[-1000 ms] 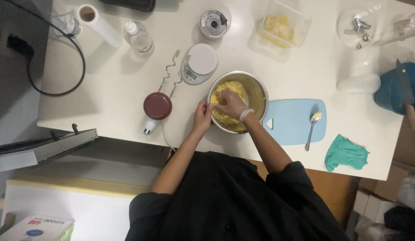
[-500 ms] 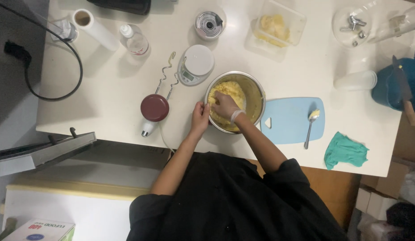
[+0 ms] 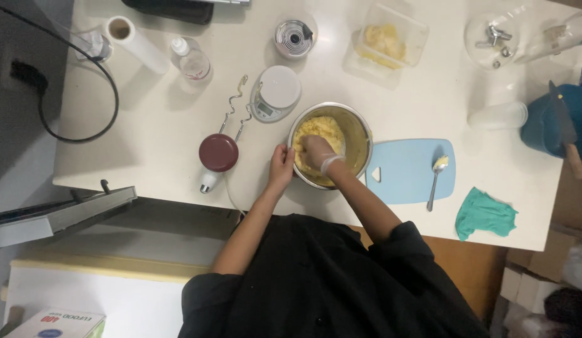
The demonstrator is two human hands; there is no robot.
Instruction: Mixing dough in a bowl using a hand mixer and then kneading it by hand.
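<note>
A steel mixing bowl [image 3: 361,134] with yellow dough [image 3: 319,129] stands near the front edge of the white table [image 3: 147,138]. My left hand [image 3: 281,164] grips the bowl's left rim. My right hand [image 3: 317,151], in a thin clear glove, is down inside the bowl, closed into the dough.
A red hand mixer [image 3: 218,153] with dough hooks lies left of the bowl, a small kitchen scale [image 3: 275,94] behind it. A blue cutting board [image 3: 408,170] with a spoon [image 3: 436,178] sits to the right, then a teal cloth [image 3: 484,215]. Farther back stand a plastic tub [image 3: 386,42], a bottle [image 3: 189,59] and a paper roll [image 3: 136,41].
My right hand has shifted slightly within the bowl, working the dough. My left hand stays on the rim.
</note>
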